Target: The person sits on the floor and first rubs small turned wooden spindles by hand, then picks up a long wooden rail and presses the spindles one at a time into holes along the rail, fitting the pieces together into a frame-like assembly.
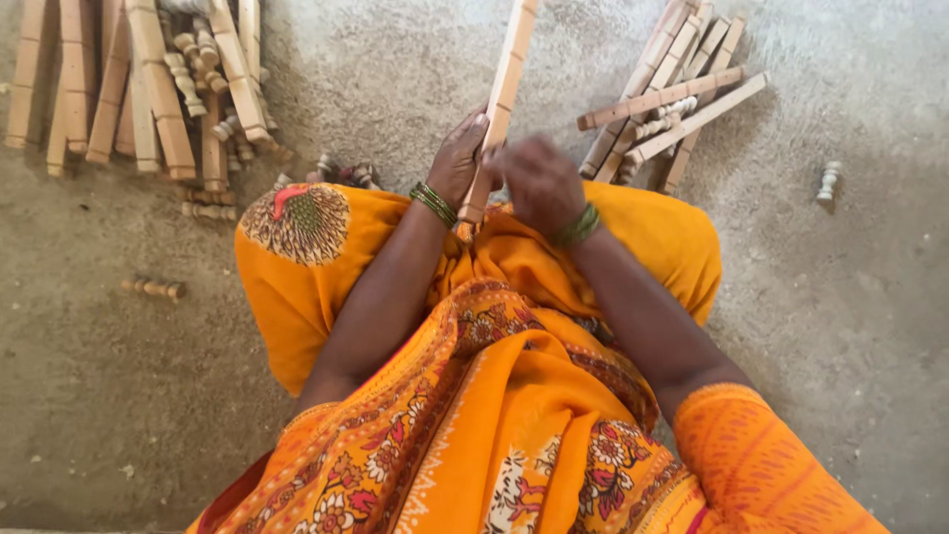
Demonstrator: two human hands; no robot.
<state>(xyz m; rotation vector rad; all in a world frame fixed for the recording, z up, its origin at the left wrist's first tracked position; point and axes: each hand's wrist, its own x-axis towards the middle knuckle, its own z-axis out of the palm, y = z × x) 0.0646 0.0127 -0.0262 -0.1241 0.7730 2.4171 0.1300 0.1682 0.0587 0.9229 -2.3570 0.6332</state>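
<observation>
though blurred, both hands [504,173] on wooden slat [501,99]

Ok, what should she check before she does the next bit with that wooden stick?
1. Left hand grips the notched wooden slat: ok.
2. Right hand on the slat's lower end: cannot tell, blurred.
3. Slat resting on the orange cloth over the lap: ok.
4. Pile of slats lying close on the right: ok.
5. Turned spindles close in the left pile: ok.
6. Lone spindle lies apart on the floor: not ok.
</observation>
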